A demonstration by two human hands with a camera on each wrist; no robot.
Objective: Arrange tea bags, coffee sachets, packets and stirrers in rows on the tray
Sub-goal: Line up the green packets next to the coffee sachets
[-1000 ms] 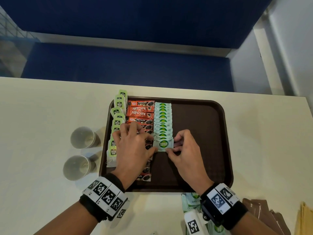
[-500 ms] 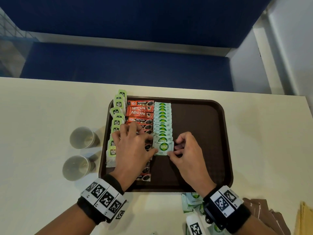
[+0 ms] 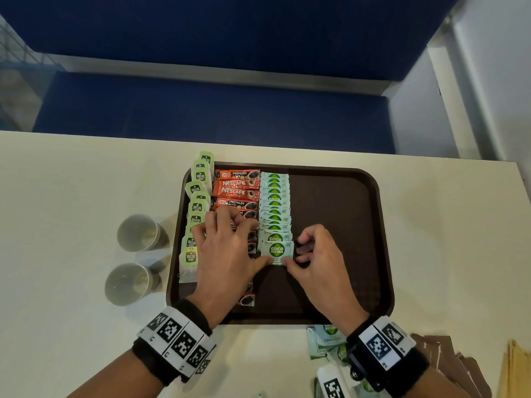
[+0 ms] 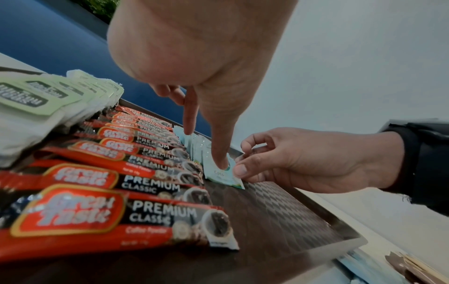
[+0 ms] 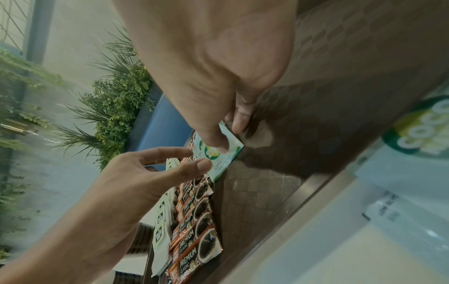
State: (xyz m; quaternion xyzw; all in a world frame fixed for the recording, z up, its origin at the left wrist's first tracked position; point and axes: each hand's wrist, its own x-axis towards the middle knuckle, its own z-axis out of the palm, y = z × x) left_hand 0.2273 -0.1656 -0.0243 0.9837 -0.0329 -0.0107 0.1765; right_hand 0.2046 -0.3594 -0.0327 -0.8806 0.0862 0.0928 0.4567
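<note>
Since a second ago the front packet point(image 3: 276, 249) has slid a little nearer the person, along with both thumbs, and the right hand's knuckles have shifted slightly rightward; the rest of the tray's load lies as it did.

Left thumb point(image 4: 219, 153) presses down on the packet's near edge, its tip on the face of it. Right thumb point(image 5: 213, 141) lies on top of the same packet while a right finger point(image 5: 240, 119) is curled in at its right edge, so the right hand point(image 3: 321, 264) pinches it. The left hand point(image 3: 227, 254) is spread, fingers fairly straight and fanned over the coffee sachets point(image 3: 237, 186), fingertips resting on them.

That packet, white and green and marked Coco Natura, sits at the near end of a row of like packets point(image 3: 274, 202), overlapping in a line down the middle of the brown tray point(image 3: 359, 239). Left of that row runs the red sachet row, and left again the tea bags point(image 3: 198, 205) with green tags, lying along the tray's left rim. The right part of the tray is bare.

Two paper cups point(image 3: 135, 259) stand on the table point(image 3: 71, 196) left of the tray. More packets point(image 3: 324, 340) lie on the table at the near edge of the tray, by the right wrist, with brown sachets point(image 3: 442, 357) further right.
</note>
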